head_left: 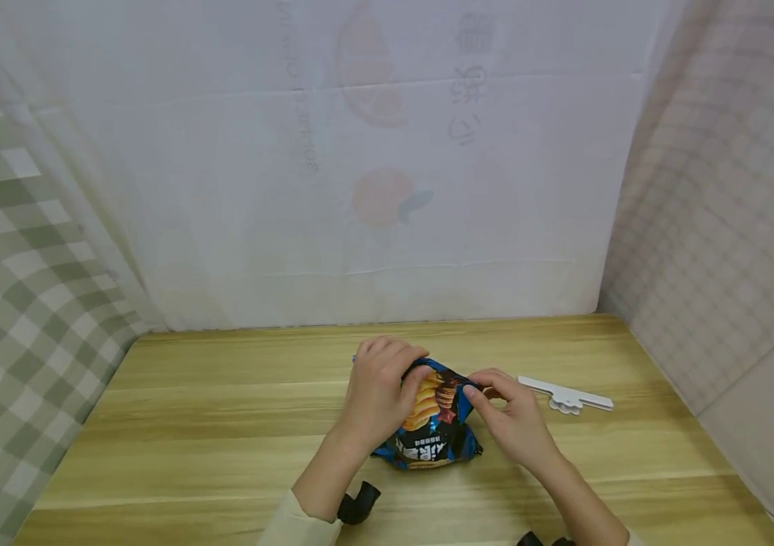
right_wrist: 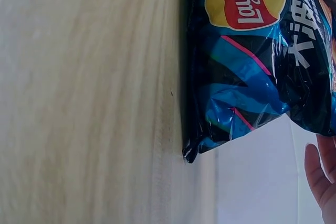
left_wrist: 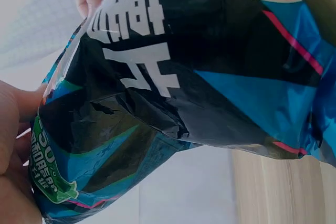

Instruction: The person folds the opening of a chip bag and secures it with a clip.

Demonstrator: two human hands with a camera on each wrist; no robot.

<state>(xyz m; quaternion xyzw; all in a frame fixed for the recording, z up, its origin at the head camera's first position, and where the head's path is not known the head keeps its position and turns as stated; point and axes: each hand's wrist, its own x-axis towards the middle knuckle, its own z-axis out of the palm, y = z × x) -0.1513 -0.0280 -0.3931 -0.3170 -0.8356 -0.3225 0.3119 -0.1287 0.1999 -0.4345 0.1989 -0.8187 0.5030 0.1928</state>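
A black and blue Lay's chip bag [head_left: 427,425] sits on the table, its top raised between the two hands. My left hand [head_left: 380,387] grips the upper left edge, the thumb on the front and the fingers over the back. On the opposite side, my right hand [head_left: 512,417] pinches the upper right corner between thumb and fingers. The left wrist view shows the bag [left_wrist: 236,56] creased below the left hand [left_wrist: 16,156]. In the right wrist view, the bag's lower end [right_wrist: 247,66] touches the tabletop. Whether its top is torn cannot be made out.
A white sealing clip [head_left: 567,396] lies right of the right hand on the wooden table [head_left: 223,425]. A white printed curtain [head_left: 223,189] hangs behind, with checked cloth [head_left: 18,288] at the left. Black wrist mounts [head_left: 359,504] show near the front edge.
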